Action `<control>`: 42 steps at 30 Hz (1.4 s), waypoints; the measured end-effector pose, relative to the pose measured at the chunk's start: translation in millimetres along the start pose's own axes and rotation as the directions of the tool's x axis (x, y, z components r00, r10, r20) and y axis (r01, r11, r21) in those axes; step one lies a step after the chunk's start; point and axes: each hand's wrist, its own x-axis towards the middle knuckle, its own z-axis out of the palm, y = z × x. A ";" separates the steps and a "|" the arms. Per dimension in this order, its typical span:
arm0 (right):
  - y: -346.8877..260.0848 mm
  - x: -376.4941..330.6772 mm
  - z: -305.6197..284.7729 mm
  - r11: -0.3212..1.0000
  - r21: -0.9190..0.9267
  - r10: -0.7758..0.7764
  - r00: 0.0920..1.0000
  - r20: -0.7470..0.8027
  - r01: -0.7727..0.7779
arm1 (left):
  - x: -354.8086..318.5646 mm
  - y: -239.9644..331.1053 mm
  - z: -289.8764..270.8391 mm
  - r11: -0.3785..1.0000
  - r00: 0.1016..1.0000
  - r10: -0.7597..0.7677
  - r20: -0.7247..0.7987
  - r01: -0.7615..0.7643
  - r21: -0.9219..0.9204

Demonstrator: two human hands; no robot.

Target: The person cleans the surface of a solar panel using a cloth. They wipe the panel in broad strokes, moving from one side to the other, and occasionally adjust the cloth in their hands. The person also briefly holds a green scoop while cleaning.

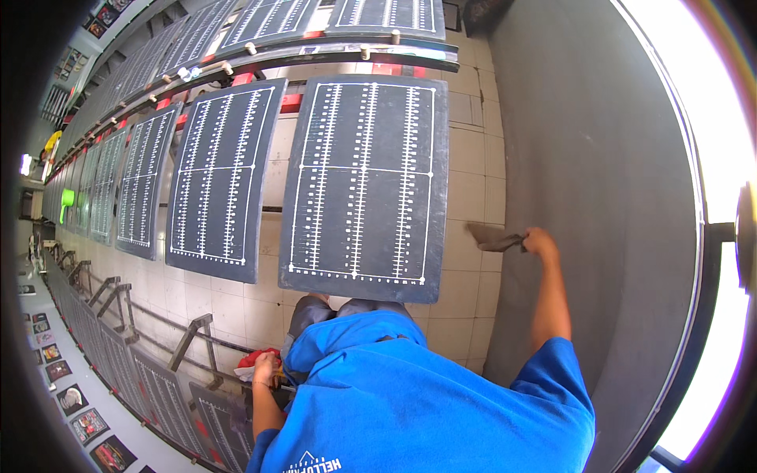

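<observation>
A: What does the right hand [540, 240] have?

B: Its grip is clamped on a crumpled brown-grey cloth rag [493, 236], held out at arm's length on the right side of the scene. The rag sits just beside the right edge of the nearest dark rectangular printing panel with white dotted columns [364, 185], above the pale tiled floor [465, 197] and close to the large grey curved wall [599, 197].

A: And the left hand [266, 368]?

B: It is low and near, on the left, beside the blue shirt [410, 402]. Its fingers are curled on a red object [256, 359], but I cannot tell the grip clearly, because the thing is mostly hidden.

A: What lies around?

B: More dark panels of the same kind [221, 177] run in a row to the far left, tilted on a long metal rail with red fittings [260, 67]. Another row of panels runs along the near left [158, 386], with metal brackets [197, 335] standing between the rows.
</observation>
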 end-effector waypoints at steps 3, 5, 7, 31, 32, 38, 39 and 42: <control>-6.0 -23.4 -81.2 1.000 0.017 -0.021 0.995 -0.095 0.022 | 30.8 15.9 -1.3 0.991 0.990 0.120 -0.075 -0.115 0.072; -17.5 -52.5 -145.8 0.994 0.007 -0.109 0.968 -0.224 0.113 | 39.5 23.1 -7.3 0.992 0.995 0.080 -0.051 -0.074 0.105; -52.3 -100.6 -213.7 0.983 0.046 -0.148 0.923 -0.355 0.175 | 18.7 28.8 -2.2 0.988 0.991 0.082 -0.103 -0.067 0.140; 23.0 -54.8 167.7 0.468 0.865 0.295 0.955 0.043 -0.183 | 15.3 167.8 -73.8 0.933 0.966 0.202 0.162 -0.240 0.269; 25.3 -66.0 174.5 0.661 0.732 0.409 0.897 -0.170 -0.163 | 18.9 213.2 -73.4 0.900 0.931 0.263 0.252 -0.331 0.283; -54.6 -180.5 174.5 0.612 0.791 0.594 0.664 -0.455 -0.005 | -20.0 386.8 -68.5 0.672 0.605 0.518 0.604 -0.725 0.150; -79.7 -207.6 166.5 0.593 0.805 0.598 0.648 -0.472 0.039 | -22.6 399.8 -68.2 0.645 0.550 0.528 0.647 -0.755 0.116; -196.8 -293.2 107.6 0.726 0.688 0.603 0.494 -0.627 -0.014 | 1.0 419.6 -68.3 0.564 0.370 0.521 0.769 -0.826 0.015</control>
